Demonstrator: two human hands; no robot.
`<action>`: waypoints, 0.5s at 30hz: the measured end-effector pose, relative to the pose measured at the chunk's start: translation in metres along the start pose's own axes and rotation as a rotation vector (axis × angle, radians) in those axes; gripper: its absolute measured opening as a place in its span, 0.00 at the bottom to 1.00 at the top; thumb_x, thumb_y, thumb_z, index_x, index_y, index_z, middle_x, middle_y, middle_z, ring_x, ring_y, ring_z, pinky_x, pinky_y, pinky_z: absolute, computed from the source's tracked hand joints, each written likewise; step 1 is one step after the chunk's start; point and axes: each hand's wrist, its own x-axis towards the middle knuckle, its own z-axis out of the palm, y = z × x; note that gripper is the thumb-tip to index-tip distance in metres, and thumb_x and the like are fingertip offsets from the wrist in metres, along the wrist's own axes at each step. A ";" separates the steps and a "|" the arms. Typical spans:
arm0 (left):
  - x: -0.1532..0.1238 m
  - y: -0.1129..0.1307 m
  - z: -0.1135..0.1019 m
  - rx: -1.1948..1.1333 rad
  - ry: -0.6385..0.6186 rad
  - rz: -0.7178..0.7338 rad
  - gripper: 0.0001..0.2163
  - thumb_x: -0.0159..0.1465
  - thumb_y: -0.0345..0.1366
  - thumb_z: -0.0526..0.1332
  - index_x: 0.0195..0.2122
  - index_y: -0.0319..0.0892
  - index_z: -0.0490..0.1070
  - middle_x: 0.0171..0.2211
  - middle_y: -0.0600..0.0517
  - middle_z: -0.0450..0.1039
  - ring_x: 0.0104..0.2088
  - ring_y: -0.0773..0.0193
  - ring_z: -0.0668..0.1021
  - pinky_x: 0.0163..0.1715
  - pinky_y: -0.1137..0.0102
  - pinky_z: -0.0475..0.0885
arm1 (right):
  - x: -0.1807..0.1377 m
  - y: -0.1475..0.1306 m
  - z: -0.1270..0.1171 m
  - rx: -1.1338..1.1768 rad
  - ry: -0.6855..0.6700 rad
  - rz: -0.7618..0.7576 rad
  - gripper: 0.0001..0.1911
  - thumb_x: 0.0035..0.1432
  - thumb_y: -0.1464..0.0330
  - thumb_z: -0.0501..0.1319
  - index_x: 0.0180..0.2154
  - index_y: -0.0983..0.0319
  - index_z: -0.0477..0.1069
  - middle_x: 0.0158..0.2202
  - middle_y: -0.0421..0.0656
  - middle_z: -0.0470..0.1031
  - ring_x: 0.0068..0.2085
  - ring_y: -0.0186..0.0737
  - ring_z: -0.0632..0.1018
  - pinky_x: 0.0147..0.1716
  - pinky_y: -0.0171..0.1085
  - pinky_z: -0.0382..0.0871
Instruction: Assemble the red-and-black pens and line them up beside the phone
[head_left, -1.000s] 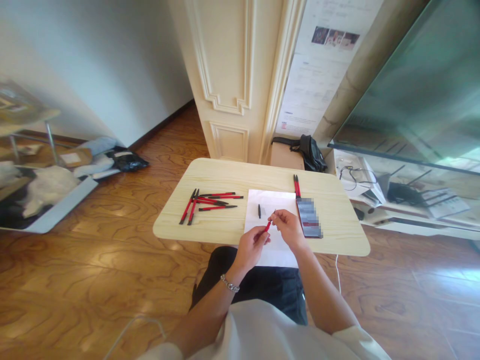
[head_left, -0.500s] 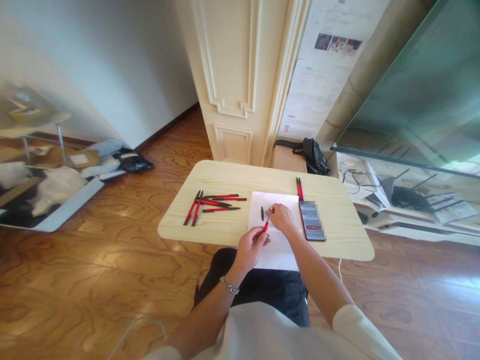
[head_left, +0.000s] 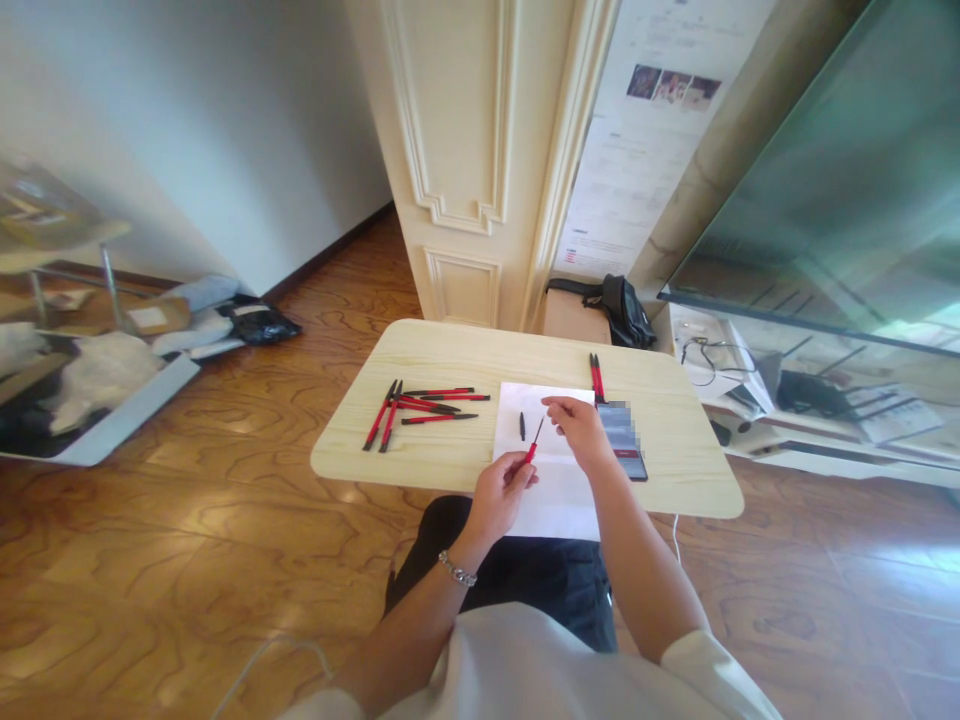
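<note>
Red pen [head_left: 533, 443]: over the white sheet [head_left: 559, 485], its thin tip pointing away from the person; the left hand [head_left: 501, 492] is closed around its barrel.
Right hand [head_left: 576, 425]: just beyond the pen's tip, fingers bent; whether it holds anything cannot be told.
Black tip piece [head_left: 522, 426]: on the sheet, just left of the pen.
Sheet: overhangs the table [head_left: 420, 465] at its near edge.
Phone [head_left: 622, 438]: at the sheet's right edge, with two pens [head_left: 596, 376] beyond it.
Loose pens [head_left: 420, 404]: to the left, bare wood all round them.
</note>
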 end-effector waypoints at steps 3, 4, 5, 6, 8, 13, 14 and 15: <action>0.000 0.002 0.003 0.019 -0.013 0.009 0.16 0.62 0.45 0.59 0.44 0.38 0.70 0.36 0.46 0.76 0.35 0.62 0.80 0.38 0.66 0.75 | -0.007 -0.017 -0.003 0.226 0.031 -0.010 0.16 0.52 0.58 0.61 0.39 0.62 0.74 0.31 0.42 0.73 0.30 0.33 0.70 0.25 0.32 0.60; 0.000 0.002 0.004 0.026 -0.015 0.010 0.16 0.62 0.45 0.59 0.44 0.38 0.70 0.35 0.46 0.76 0.35 0.62 0.80 0.38 0.66 0.75 | -0.010 -0.022 -0.003 0.262 0.044 -0.011 0.17 0.51 0.58 0.62 0.39 0.62 0.73 0.31 0.42 0.73 0.30 0.33 0.70 0.24 0.31 0.60; 0.000 0.003 0.004 0.030 -0.015 0.010 0.16 0.62 0.45 0.59 0.44 0.38 0.70 0.35 0.46 0.76 0.35 0.62 0.80 0.38 0.66 0.75 | -0.012 -0.026 -0.003 0.280 0.057 -0.013 0.17 0.51 0.58 0.62 0.38 0.63 0.73 0.32 0.43 0.73 0.30 0.33 0.70 0.24 0.31 0.60; -0.001 0.004 0.005 0.034 -0.015 0.009 0.16 0.62 0.45 0.59 0.44 0.38 0.70 0.35 0.46 0.76 0.34 0.62 0.80 0.38 0.66 0.75 | -0.013 -0.029 -0.003 0.287 0.069 -0.015 0.17 0.50 0.57 0.63 0.38 0.63 0.73 0.32 0.44 0.73 0.30 0.33 0.70 0.24 0.31 0.60; -0.001 0.004 0.005 0.037 -0.011 0.006 0.16 0.62 0.45 0.59 0.44 0.38 0.71 0.35 0.47 0.76 0.34 0.61 0.80 0.38 0.66 0.75 | -0.015 -0.033 -0.002 0.291 0.087 -0.024 0.18 0.50 0.57 0.63 0.38 0.63 0.72 0.32 0.44 0.74 0.29 0.33 0.70 0.23 0.31 0.60; -0.002 0.005 0.004 0.038 -0.002 0.001 0.16 0.62 0.45 0.60 0.44 0.39 0.71 0.35 0.47 0.76 0.34 0.62 0.79 0.38 0.66 0.74 | -0.017 -0.034 0.001 0.277 0.071 -0.033 0.17 0.50 0.57 0.64 0.37 0.62 0.72 0.31 0.44 0.74 0.28 0.33 0.69 0.22 0.32 0.59; -0.002 0.005 0.004 0.037 -0.001 0.000 0.16 0.62 0.45 0.60 0.43 0.39 0.71 0.34 0.47 0.76 0.34 0.62 0.79 0.38 0.66 0.74 | -0.017 -0.034 0.001 0.265 0.072 -0.031 0.17 0.50 0.57 0.63 0.37 0.62 0.73 0.31 0.44 0.75 0.28 0.33 0.69 0.22 0.32 0.58; -0.002 0.006 0.004 0.037 0.001 -0.001 0.16 0.61 0.45 0.60 0.43 0.38 0.71 0.34 0.47 0.76 0.34 0.62 0.79 0.37 0.66 0.74 | -0.017 -0.033 0.002 0.253 0.074 -0.031 0.17 0.50 0.57 0.63 0.37 0.62 0.73 0.31 0.44 0.75 0.28 0.33 0.69 0.22 0.32 0.58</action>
